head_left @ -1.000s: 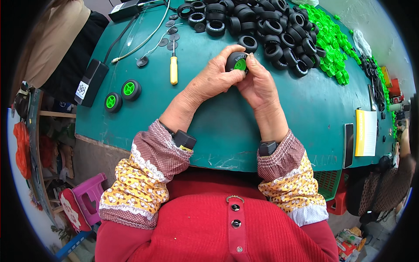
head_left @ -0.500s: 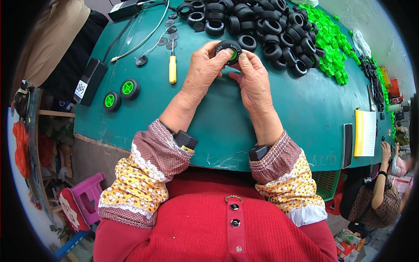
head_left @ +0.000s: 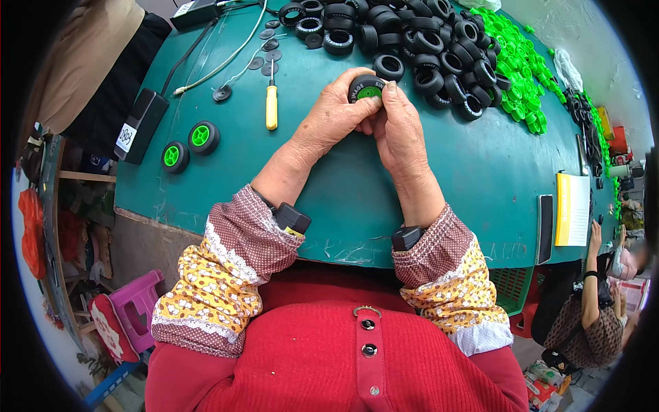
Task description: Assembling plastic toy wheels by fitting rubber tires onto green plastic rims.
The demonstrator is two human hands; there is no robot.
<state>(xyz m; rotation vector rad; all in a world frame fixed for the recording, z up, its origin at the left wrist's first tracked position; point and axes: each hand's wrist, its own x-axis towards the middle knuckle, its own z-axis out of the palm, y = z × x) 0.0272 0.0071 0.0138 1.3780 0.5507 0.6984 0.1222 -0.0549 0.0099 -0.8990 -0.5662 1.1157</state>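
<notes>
Between both hands I hold a toy wheel (head_left: 367, 88), a black rubber tyre with a green hub inside it. My left hand (head_left: 338, 110) grips its left side, the thumb pressed on the hub. From the right, my right hand (head_left: 400, 127) pinches the rim with thumb and fingers; some fingertips are hidden behind the wheel. Two wheels with green spoked hubs, one wheel (head_left: 203, 137) and another wheel (head_left: 175, 157), lie to the left on the green table (head_left: 329, 199). A yellow-handled screwdriver (head_left: 272, 110) lies just left of my left hand.
Beyond my hands is a heap of black tyres (head_left: 388, 67), with a pile of green hubs (head_left: 525, 89) to its right. Black discs (head_left: 222, 93), a cable (head_left: 230, 58) and a black box (head_left: 142, 127) lie left. A notepad (head_left: 572, 209) and phone (head_left: 544, 229) sit right; another person (head_left: 590, 323) works beyond.
The wheel has moved slightly right and toward me, its green hub now facing up more fully. My right hand has closed in nearer to my left. The other person's arm has shifted.
</notes>
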